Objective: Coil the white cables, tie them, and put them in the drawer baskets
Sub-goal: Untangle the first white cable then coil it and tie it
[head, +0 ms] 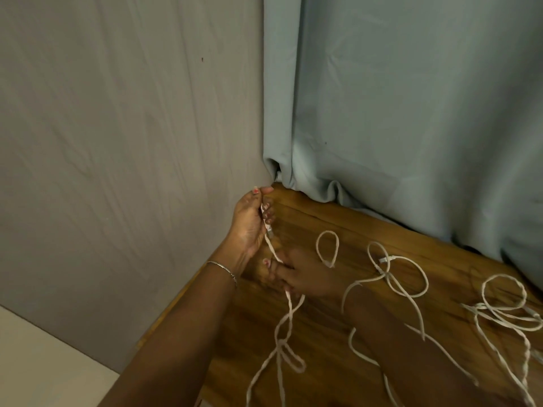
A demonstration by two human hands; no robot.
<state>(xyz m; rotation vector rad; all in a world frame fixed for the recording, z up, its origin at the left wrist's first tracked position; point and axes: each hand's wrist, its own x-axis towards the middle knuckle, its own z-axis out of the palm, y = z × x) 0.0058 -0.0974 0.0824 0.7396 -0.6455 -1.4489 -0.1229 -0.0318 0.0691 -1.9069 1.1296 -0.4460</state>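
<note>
A long white cable (289,314) runs between both hands over the wooden table (329,342). My left hand (249,221), raised near the table's far left corner, grips the cable just above its plug end. Below it, my right hand (296,279) pinches the same cable, which then hangs down in loose twisted loops toward the front edge. More white cables lie tangled on the table: a small loop (326,248), a looped one with a connector (393,271), and a heap (505,306) at the right. No drawer or basket is visible.
A grey wall (117,142) stands directly left of the table. A blue-grey curtain (411,113) hangs behind it, its hem resting on the tabletop's back edge. A pale floor (44,362) shows at the lower left.
</note>
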